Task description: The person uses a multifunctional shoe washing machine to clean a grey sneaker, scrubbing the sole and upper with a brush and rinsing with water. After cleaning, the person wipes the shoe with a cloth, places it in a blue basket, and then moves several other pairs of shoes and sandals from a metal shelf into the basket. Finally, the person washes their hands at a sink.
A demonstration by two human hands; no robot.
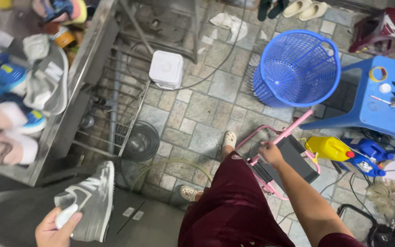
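My left hand (56,228) holds a grey sneaker (90,201) by its heel end, low at the left, above a dark surface. My right hand (270,153) grips the frame of a small pink stool (282,158) with a black seat, standing on the stone floor just right of my legs. I wear dark red shorts and pale clogs (228,138).
A steel table (85,68) at the left carries several sneakers. A white square box (166,68) and a blue plastic basket (298,68) sit on the floor. A blue plastic table (376,98) with tools stands right, a yellow and a blue bottle (344,153) beside it.
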